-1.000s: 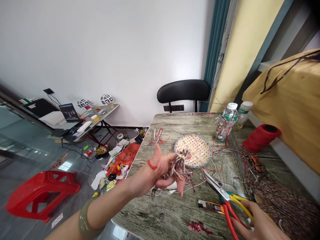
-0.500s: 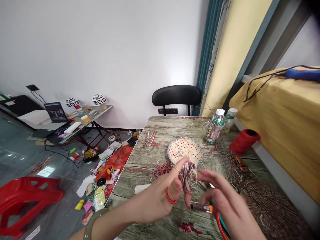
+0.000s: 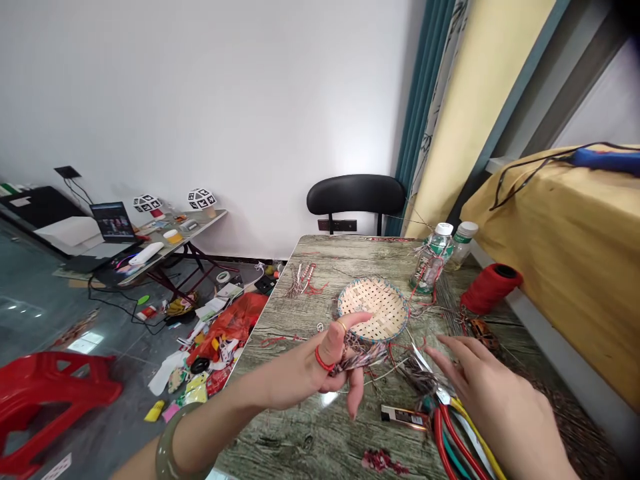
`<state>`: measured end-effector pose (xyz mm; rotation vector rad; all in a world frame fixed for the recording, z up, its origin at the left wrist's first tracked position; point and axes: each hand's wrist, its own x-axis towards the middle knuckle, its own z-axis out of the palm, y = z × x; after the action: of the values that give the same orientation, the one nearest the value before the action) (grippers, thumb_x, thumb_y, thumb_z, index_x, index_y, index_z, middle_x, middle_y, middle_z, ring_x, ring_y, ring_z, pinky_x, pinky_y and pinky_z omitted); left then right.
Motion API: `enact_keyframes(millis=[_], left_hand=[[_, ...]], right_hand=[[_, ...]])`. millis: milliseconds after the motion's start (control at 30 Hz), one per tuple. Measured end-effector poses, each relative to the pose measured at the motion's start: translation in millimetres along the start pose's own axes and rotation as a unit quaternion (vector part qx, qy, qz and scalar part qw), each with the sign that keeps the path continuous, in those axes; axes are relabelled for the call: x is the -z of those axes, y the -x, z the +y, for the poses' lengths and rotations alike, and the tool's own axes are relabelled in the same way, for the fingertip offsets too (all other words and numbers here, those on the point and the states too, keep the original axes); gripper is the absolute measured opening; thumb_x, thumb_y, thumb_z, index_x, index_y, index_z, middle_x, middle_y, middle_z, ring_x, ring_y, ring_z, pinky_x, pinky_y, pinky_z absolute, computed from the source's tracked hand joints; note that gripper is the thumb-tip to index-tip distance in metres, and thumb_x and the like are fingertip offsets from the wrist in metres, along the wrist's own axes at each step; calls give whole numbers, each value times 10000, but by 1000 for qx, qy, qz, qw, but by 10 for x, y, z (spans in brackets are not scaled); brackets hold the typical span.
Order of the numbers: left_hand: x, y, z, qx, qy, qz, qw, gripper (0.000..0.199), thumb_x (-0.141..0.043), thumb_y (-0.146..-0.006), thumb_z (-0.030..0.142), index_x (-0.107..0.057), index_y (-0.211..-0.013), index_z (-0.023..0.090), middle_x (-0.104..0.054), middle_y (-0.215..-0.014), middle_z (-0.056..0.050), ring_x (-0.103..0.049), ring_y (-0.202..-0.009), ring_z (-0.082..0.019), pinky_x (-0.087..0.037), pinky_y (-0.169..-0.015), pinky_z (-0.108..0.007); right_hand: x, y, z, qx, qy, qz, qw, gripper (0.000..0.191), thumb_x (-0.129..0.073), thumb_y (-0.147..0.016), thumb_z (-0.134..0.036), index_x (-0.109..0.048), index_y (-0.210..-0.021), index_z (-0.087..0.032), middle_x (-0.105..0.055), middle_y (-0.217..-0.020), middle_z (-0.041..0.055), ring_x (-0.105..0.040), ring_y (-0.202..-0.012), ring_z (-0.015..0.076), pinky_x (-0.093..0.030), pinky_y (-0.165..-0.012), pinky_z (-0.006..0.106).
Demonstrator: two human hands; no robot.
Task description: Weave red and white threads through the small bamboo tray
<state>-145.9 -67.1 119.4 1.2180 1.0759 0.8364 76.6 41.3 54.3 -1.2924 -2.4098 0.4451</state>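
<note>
My left hand (image 3: 325,360) is partly closed around a bundle of brown, purple and white threads (image 3: 363,357), its index finger stretched out over the basket's near edge. The round woven bamboo basket (image 3: 375,308) lies flat just beyond this hand. My right hand (image 3: 493,383) holds nothing visible; its fingers are extended above scissors (image 3: 445,393) with red handles and another tool with yellow handles (image 3: 473,427). A dark clump of threads (image 3: 417,377) lies beside the scissor blades. To their left is a small orange-and-black box (image 3: 404,417).
Two plastic bottles (image 3: 434,257) and a red thread spool (image 3: 490,288) stand at the table's right. Loose cords (image 3: 303,280) lie at the far left, a dark red scrap (image 3: 383,460) in front. A black chair (image 3: 356,193) is behind; a red stool (image 3: 55,407) stands on the littered floor.
The bundle in my left hand has swung from upright to nearly level. My right hand has moved away to the right, uncovering the scissors and the dark thread clump.
</note>
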Motion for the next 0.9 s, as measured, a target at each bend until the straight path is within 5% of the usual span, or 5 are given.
enact_keyframes(millis=[233, 467, 567, 767, 900], left_hand=[[27, -115, 88, 74, -8, -53, 996, 805, 6, -762, 668, -245, -1306, 130, -457, -505, 41, -226, -378, -78, -183, -367, -210], [124, -53, 187, 116, 136, 90, 980, 355, -433, -815, 519, -435, -903, 175, -459, -610, 43, -152, -384, -18, -70, -373, -190], [73, -61, 181, 112, 197, 108, 968, 415, -330, -817, 590, -398, -910, 191, -414, -623, 51, -134, -411, -31, -53, -394, -205], [-88, -103, 185, 79, 192, 99, 973, 568, -209, -765, 696, -379, -941, 183, -462, -617, 27, -242, -442, -64, -164, -407, -200], [-91, -94, 195, 64, 189, 95, 975, 359, -445, -806, 496, -512, -856, 147, -549, -684, -18, -437, -519, -80, -348, -515, -225]], right_hand=[[114, -92, -826, 233, -238, -73, 940, 143, -493, -845, -236, -597, -943, -232, -616, -903, 29, -582, -836, 155, -464, -693, 253], [145, -146, -732, 58, -365, -84, 925, 216, -534, -801, -386, -625, -721, -207, -610, -709, 13, -549, -652, 151, -413, -573, 250], [65, -144, -748, -26, -421, -71, 904, 317, -483, -806, -476, -616, -780, -188, -587, -648, 13, -539, -597, 146, -412, -522, 241], [-8, -144, -915, 1, -510, -119, 852, 203, -519, -816, -384, -539, -749, -193, -633, -623, -8, -578, -616, 136, -434, -599, 235], [87, -174, -923, 9, -531, -91, 843, 186, -537, -810, -337, -577, -700, -192, -613, -572, -23, -566, -570, 124, -435, -585, 225]])
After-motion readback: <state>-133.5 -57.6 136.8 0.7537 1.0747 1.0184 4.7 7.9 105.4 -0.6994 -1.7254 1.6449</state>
